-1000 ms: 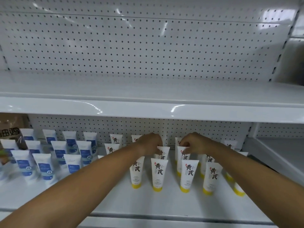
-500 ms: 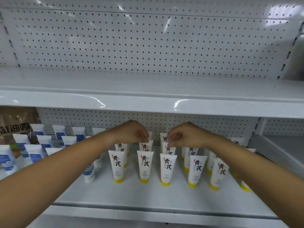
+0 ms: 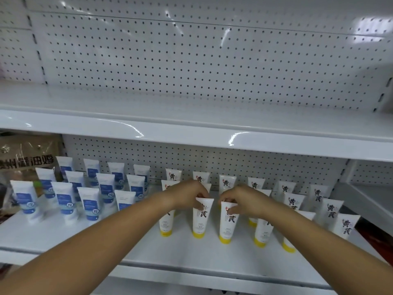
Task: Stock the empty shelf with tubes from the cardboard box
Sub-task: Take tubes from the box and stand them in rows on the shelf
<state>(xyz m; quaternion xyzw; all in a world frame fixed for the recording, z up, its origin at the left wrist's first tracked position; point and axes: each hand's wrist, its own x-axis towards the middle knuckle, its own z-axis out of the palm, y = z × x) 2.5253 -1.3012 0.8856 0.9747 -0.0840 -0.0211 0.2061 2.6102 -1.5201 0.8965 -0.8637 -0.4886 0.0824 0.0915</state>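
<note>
Several white tubes with yellow caps stand cap-down in rows on the lower shelf (image 3: pixel 191 255). My left hand (image 3: pixel 187 195) pinches the top edge of one front-row tube (image 3: pixel 201 220). My right hand (image 3: pixel 242 200) pinches the top of the neighbouring tube (image 3: pixel 228 223) just to its right. Both tubes stand upright on the shelf. More yellow-capped tubes (image 3: pixel 329 209) fill the rows behind and to the right. The cardboard box is out of view.
White tubes with blue labels (image 3: pixel 89 206) stand in rows on the left of the same shelf. A brown bag with printed characters (image 3: pixel 25 158) sits at the far left behind them. The upper shelf (image 3: pixel 191 124) and pegboard back (image 3: pixel 191 60) hang above.
Both hands have come forward from the back rows to the front row and now pinch the tops of two adjacent front tubes. The camera has shifted, showing more of the blue tubes.
</note>
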